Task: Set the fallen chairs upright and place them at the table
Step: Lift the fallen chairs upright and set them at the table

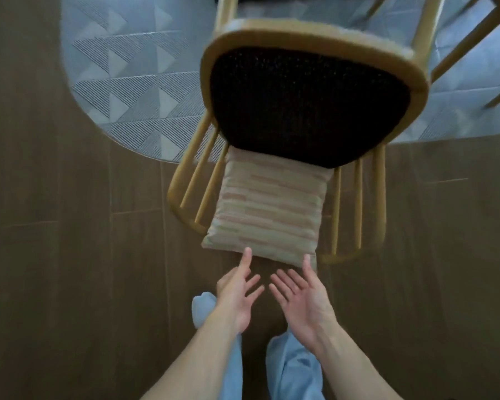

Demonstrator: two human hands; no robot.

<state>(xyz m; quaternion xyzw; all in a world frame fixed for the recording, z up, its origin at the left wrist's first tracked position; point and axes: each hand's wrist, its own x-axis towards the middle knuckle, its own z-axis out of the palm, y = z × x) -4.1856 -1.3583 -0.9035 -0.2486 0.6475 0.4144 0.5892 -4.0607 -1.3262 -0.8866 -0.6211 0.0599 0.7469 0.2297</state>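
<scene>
A wooden chair (220,62) lies on its back on the floor, its dark seat (306,108) facing me and its spindle backrest (185,186) flat on the floorboards. A striped beige cushion (263,212) rests on the backrest. My left hand (237,290) is open, palm turned inward, its thumb tip touching the cushion's near edge. My right hand (300,295) is open too, palm up, with its thumb at the cushion's near right corner. Neither hand holds anything.
A round grey patterned rug (133,90) lies under the chair's legs. Wooden legs of other furniture (474,44) stand at the upper right. Brown floorboards (55,255) spread left and right. My light blue trouser legs (295,368) are below the hands.
</scene>
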